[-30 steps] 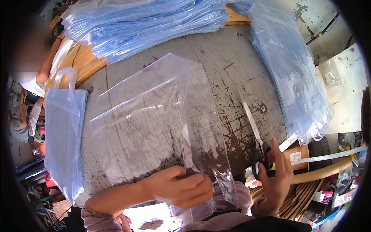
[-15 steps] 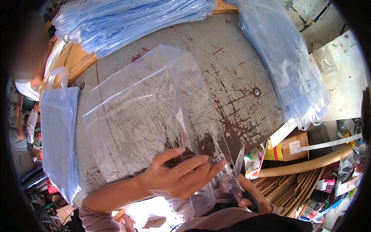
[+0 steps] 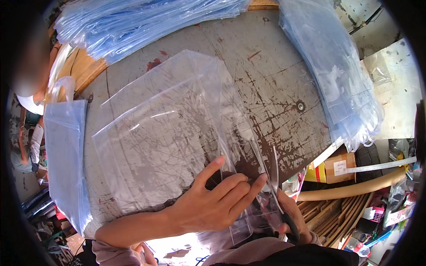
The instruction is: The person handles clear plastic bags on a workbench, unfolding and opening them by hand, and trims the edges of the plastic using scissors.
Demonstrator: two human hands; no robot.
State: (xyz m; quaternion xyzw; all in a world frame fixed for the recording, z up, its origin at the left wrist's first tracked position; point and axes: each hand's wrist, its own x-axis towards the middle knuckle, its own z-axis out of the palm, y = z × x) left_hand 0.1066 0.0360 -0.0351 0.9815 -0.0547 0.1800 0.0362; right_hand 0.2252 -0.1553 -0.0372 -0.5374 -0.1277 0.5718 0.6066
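Observation:
A clear plastic bag (image 3: 159, 137) lies flat on the scratched grey tabletop, its near right part hanging over the table's near edge. My left hand (image 3: 213, 204) rests on the bag's near right part, fingers stretched and spread, thumb hidden. My right hand (image 3: 293, 217) is closed round the black handle of a pair of scissors (image 3: 274, 170), just right of the left fingertips. The scissor blades point away from me along the bag's right edge. Glare and clear film hide whether the blades touch the plastic.
Stacks of bluish clear plastic bags lie at the far side (image 3: 146, 26), right (image 3: 333, 75) and left (image 3: 65, 146) of the table (image 3: 284, 75). Beyond the right edge are a cardboard box (image 3: 339, 166), a tan tube (image 3: 355, 190) and wooden strips (image 3: 333, 217). A person (image 3: 33, 104) is at far left.
My left hand has shifted slightly right and up along the bag. The scissor blades have moved a little farther forward beside the bag's right edge. The view has shifted slightly.

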